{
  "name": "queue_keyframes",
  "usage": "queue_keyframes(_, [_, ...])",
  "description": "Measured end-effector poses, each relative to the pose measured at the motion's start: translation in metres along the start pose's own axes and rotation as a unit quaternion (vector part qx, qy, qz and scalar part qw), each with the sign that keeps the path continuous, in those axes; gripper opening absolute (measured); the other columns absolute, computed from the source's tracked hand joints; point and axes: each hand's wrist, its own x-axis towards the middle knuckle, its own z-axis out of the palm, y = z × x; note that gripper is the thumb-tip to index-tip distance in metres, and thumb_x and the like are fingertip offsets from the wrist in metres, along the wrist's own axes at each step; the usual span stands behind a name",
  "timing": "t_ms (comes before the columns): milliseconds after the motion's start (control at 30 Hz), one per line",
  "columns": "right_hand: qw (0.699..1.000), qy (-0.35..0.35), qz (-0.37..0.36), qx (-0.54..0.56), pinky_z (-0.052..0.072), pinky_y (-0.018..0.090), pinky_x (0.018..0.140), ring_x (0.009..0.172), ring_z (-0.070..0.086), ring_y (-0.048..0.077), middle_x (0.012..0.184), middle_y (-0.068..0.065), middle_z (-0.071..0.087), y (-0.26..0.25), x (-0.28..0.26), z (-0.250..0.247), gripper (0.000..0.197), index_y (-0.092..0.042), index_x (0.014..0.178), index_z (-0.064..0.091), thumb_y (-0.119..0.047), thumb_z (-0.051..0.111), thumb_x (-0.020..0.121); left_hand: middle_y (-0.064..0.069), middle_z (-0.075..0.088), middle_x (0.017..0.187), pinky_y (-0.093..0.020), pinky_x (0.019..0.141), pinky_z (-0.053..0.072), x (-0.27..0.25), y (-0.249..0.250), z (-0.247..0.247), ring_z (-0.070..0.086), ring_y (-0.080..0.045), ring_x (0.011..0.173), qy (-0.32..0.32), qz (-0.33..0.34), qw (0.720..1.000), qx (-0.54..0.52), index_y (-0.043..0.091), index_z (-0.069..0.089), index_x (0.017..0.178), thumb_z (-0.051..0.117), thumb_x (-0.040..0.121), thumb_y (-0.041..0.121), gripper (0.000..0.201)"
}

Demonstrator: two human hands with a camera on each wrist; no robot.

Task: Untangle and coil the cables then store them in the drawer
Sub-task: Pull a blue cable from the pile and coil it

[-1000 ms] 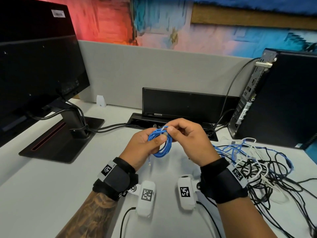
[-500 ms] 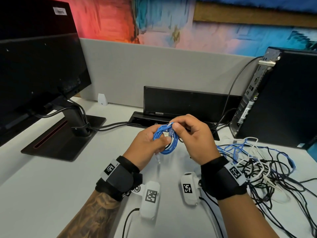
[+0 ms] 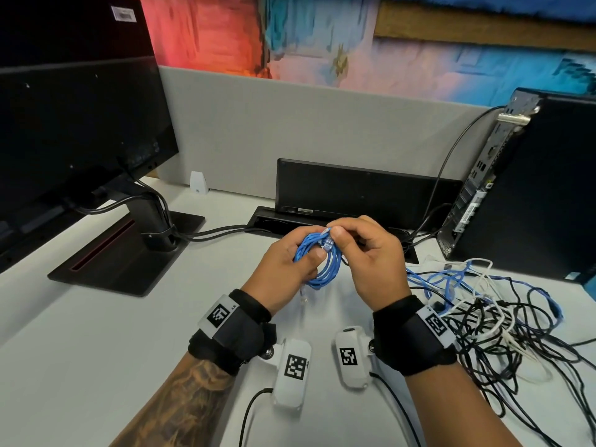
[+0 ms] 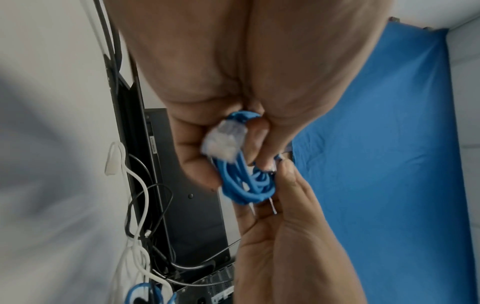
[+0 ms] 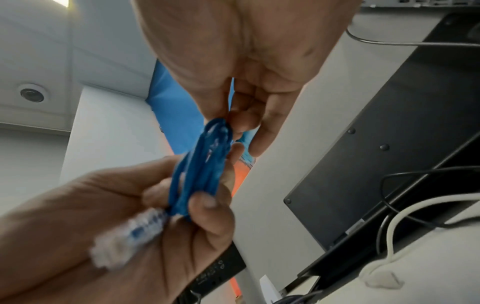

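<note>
both hands meet in the middle of the frame. the left hand (image 3: 283, 269) grips the blue cable (image 3: 322, 269) loops, hanging down. the right hand (image 3: 367, 256) pinches its plug end on top. the messy pile (image 3: 503, 317) waits at the right, nearer the right hand.

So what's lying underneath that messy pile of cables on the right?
The tangled cable pile of black, white and blue leads lies on the white desk, which shows through its gaps. Whether anything small lies beneath the densest part cannot be seen.
</note>
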Motion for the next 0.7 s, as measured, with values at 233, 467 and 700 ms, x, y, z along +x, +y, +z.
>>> queue_keyframes(233, [0.998,0.002,0.041,0.046,0.054,0.018,0.076,0.087,0.068,0.010,0.094,-0.001,0.071,-0.003,-0.001,0.001,0.014,-0.014,0.101,0.073,-0.007,0.061,0.099,0.007,0.066,0.102,-0.027,0.076,0.054,-0.001,0.004,-0.001,0.065,-0.006,0.087,0.009,0.021,0.997,0.076,0.024,0.060,0.123,0.062,0.095,0.020,0.029])
queue_keyframes(467, [0.986,-0.024,0.118,0.112,0.059,0.024,0.069,0.086,0.072,0.015,0.093,0.002,0.073,-0.001,-0.001,0.003,0.014,-0.011,0.101,0.072,-0.009,0.058,0.101,0.005,0.068,0.099,-0.030,0.076,0.055,-0.002,0.001,0.000,0.066,-0.009,0.086,0.029,0.026,0.993,0.112,0.026,0.062,0.117,0.060,0.097,0.021,0.020])
queue_keyframes(700, [0.980,-0.106,0.119,0.121,0.063,0.035,0.077,0.097,0.073,0.023,0.104,0.004,0.075,-0.002,0.003,-0.011,0.024,-0.019,0.110,0.075,-0.002,0.062,0.098,-0.009,0.069,0.097,-0.048,0.068,0.061,-0.001,-0.003,-0.002,0.071,-0.024,0.085,0.061,0.005,0.996,0.071,0.020,0.063,0.112,0.061,0.097,0.016,0.016])
